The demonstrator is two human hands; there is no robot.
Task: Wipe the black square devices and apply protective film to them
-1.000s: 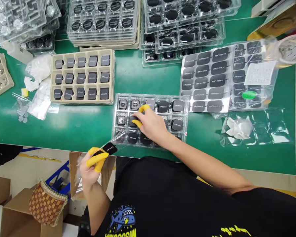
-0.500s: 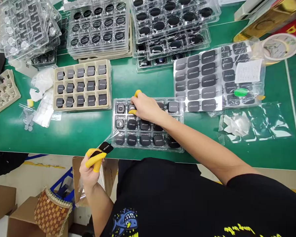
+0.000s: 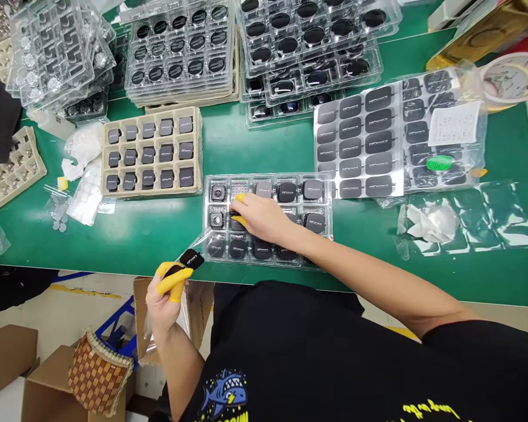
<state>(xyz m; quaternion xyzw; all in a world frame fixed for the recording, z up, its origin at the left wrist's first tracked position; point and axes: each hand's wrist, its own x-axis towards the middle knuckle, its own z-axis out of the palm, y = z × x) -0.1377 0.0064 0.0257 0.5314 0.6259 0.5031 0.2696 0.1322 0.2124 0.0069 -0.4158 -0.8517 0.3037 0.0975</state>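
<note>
My left hand (image 3: 163,299), with yellow finger cots, is closed in front of the table edge. It pinches a black printed sticker (image 3: 192,259) with a small tab; another dark piece shows partly between the fingers. My right hand (image 3: 259,217), also in yellow finger cots, reaches over a clear plastic tray (image 3: 211,259). Its thumb and finger close around a dark square watch body (image 3: 237,223), mostly hidden by the fingers. Two watch bodies (image 3: 217,220) in the left column lie with round centres upward. Several others carry black printed stickers. A top-row compartment (image 3: 240,187) shows bare plastic.
A beige tray (image 3: 152,192) of dark square pieces stands left. Stacked clear trays (image 3: 180,88) line the back. Sticker sheets (image 3: 369,146), a tape roll (image 3: 513,79) and crumpled white paper (image 3: 435,223) lie right. Cardboard boxes (image 3: 48,381) stand on the floor.
My right hand has moved from the top-row compartment toward me, with the watch body gone from that compartment. My left hand still holds the sticker. The view has shifted slightly.
</note>
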